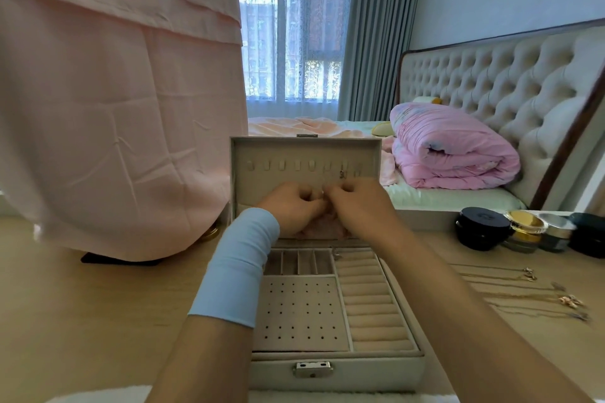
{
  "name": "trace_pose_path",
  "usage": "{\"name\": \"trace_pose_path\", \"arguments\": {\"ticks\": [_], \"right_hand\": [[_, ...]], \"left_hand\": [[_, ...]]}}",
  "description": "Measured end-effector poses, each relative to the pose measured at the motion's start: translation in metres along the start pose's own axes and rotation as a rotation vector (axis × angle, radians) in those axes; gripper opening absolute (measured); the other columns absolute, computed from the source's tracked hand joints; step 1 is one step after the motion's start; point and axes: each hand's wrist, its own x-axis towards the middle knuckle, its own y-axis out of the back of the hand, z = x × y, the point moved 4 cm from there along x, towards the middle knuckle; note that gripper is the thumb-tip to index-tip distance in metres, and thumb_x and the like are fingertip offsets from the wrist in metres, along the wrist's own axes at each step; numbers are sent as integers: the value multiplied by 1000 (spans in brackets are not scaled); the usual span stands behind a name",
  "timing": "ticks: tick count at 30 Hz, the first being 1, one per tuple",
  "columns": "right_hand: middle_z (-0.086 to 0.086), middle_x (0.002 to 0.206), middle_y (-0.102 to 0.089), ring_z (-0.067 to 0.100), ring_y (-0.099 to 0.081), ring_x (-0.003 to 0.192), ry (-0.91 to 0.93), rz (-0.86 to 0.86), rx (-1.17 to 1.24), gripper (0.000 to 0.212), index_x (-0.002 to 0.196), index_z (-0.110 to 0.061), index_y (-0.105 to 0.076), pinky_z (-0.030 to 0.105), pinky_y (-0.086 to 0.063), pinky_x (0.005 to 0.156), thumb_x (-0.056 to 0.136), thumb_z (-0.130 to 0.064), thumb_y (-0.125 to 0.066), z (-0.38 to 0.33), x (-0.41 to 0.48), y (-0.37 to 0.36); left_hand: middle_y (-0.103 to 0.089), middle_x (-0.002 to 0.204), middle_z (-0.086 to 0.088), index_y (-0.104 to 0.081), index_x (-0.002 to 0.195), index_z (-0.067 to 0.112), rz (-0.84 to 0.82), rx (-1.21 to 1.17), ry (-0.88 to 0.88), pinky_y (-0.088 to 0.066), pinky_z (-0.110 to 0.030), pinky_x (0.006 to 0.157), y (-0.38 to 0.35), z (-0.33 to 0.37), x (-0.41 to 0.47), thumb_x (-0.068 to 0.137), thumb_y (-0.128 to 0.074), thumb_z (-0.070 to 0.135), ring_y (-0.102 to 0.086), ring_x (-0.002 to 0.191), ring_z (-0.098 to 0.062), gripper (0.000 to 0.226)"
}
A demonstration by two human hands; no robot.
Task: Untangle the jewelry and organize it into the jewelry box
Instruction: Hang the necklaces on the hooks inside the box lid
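Our left hand [291,206] and right hand [358,206] meet, fingers curled, before the upright lid [262,154] of the open jewelry box [376,370] on the table [82,304]; something tiny glints between them, but we cannot tell whether either grips it. Necklaces [530,291] lie on the table to the right, apart from the box

A light-blue stretch band [236,267] wraps the left forearm [209,353], at 7 o'clock from centre, smooth, faintly creased near the left hand [291,206]. The right forearm [458,298], at 5 o'clock, and right hand [360,206] are bare.
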Motion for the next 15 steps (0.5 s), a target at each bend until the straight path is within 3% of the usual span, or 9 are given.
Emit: {"name": "trace_pose_path", "arguments": {"ticks": [4,6,9,11,15], "right_hand": [[9,62,-68,20,-61,49,-110,-130,212,36,82,-7,-71,30,-53,52,99,-35,-58,9,-9,-2],[9,58,-61,21,-59,49,-106,-185,213,36,76,-9,-70,30,-53,51,98,-36,-61,12,-12,-2],[13,60,-58,20,-57,49,-112,-202,280,26,81,-11,-75,27,-52,50,97,-29,-64,14,-14,3],[10,59,-61,21,-59,52,-89,-191,305,22,86,-12,-77,28,-53,53,97,-25,-64,11,-14,9],[-18,63,-67,5,-61,73,19,-143,219,25,75,-22,-77,26,-47,71,96,-26,-64,3,-8,23]], "left_hand": [[-73,93,-8,-63,106,6,-219,15,31,-56,-43,92,-2,-2,-8,96,-58,22,-71,83,-21,19],[-74,100,-7,-70,101,18,-292,52,22,-54,-41,96,1,-4,-11,94,-60,20,-71,95,-21,12],[-75,105,-4,-73,104,33,-360,38,6,-52,-35,97,5,-5,-14,94,-62,20,-69,103,-18,20],[-74,108,-2,-70,113,31,-352,17,22,-53,-31,95,5,-4,-15,95,-61,21,-68,105,-16,23],[-73,107,-1,-68,120,22,-188,36,10,-54,-23,79,6,1,-9,94,-61,26,-68,96,-13,27]]}}
